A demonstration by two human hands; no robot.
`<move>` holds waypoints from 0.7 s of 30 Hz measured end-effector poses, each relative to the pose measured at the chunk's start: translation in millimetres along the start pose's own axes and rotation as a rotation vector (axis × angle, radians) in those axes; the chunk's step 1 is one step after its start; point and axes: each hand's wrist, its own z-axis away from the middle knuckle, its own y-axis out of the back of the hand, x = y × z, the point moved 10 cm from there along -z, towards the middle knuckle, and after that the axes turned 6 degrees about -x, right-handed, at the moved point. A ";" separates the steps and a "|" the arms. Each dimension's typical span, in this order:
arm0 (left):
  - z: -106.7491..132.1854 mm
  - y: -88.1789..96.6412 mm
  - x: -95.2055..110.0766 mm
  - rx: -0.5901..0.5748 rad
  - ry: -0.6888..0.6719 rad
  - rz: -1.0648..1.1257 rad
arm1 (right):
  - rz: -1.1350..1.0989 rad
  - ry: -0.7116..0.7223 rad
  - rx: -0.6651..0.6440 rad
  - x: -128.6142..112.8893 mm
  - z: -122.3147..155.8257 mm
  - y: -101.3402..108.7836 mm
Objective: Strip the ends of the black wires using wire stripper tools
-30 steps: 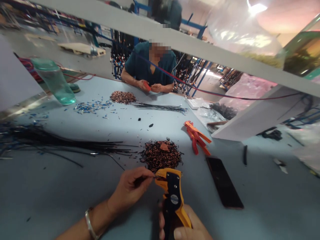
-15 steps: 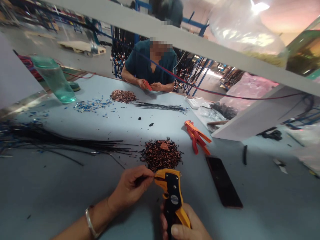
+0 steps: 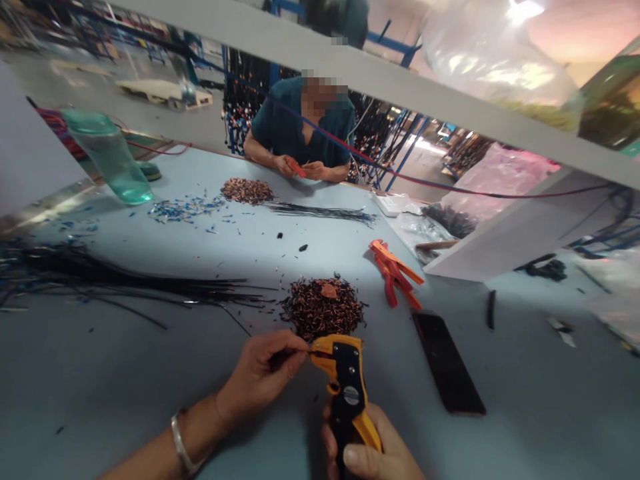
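Observation:
My right hand grips the handles of a yellow and black wire stripper, held upright at the near edge of the table. My left hand is pinched on a short dark wire piece whose tip meets the stripper's jaws. Just beyond the tool lies a heap of stripped wire bits, dark and copper coloured. A long bundle of black wires stretches across the table to the left.
An orange stripper and a black phone lie to the right on the light blue table. A green bottle stands far left. Across the table a person in a teal shirt works beside another heap.
The stripper and both hands have shifted very slightly; the wire piece stays at the jaws. The view has barely moved.

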 end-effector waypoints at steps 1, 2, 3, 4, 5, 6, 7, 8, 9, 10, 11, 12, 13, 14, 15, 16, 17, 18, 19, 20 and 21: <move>0.2 0.4 -0.4 0.007 0.001 0.003 | -0.005 -0.009 0.008 -0.1 0.4 0.2; 0.4 0.8 -0.3 0.013 -0.001 0.005 | -0.010 -0.015 0.017 -0.8 0.9 0.1; 0.5 1.2 0.3 0.018 -0.006 0.005 | -0.012 -0.016 0.021 -2.1 1.4 -0.4; 0.4 1.5 1.2 0.021 -0.011 0.003 | -0.014 -0.017 0.024 -3.3 1.9 -1.0; 0.3 1.5 1.9 0.021 -0.014 -0.002 | -0.016 -0.019 0.026 -4.1 2.3 -1.5; 0.1 1.2 2.3 0.017 -0.011 -0.009 | -0.016 -0.022 0.027 -4.4 2.6 -1.9; -0.1 1.0 2.5 0.014 -0.007 -0.014 | -0.014 -0.024 0.027 -4.2 2.8 -1.9; -0.3 0.9 2.5 0.012 -0.003 -0.017 | -0.010 -0.025 0.029 -3.6 2.8 -1.5; -0.4 0.8 2.6 0.012 -0.002 -0.018 | -0.010 -0.024 0.032 -2.4 2.6 -0.5; -0.5 0.7 2.6 0.012 -0.002 -0.016 | -0.010 -0.021 0.036 -1.0 2.3 0.7; -0.4 0.7 2.7 0.013 -0.005 -0.011 | -0.010 -0.013 0.035 0.0 1.8 1.7; -0.3 0.5 2.7 0.014 -0.009 -0.005 | -0.012 -0.002 0.027 0.8 1.3 1.8; -0.2 0.2 2.4 0.012 -0.011 0.000 | -0.017 0.005 0.016 1.5 0.8 1.6; 0.1 0.0 1.8 0.012 -0.010 0.000 | -0.021 0.012 0.006 1.7 0.5 1.3; 0.4 0.0 1.2 0.013 -0.011 -0.002 | -0.023 0.017 0.001 1.2 0.4 1.0; 0.8 0.5 0.4 0.017 -0.007 -0.007 | -0.025 0.018 -0.001 0.4 0.6 0.8; 1.2 1.1 -0.4 0.024 -0.004 -0.013 | -0.028 0.017 0.000 -0.8 1.1 0.8; 1.7 1.7 -1.2 0.030 0.002 -0.020 | -0.031 0.016 0.005 -2.4 1.6 1.0; 2.0 2.2 -1.8 0.034 0.005 -0.026 | -0.034 0.018 0.008 -4.4 2.1 1.1; 2.2 2.5 -2.2 0.036 0.008 -0.031 | -0.037 0.020 0.008 -6.3 2.5 1.0; 2.4 2.8 -2.3 0.037 0.010 -0.035 | -0.039 0.023 0.009 -7.9 2.8 1.0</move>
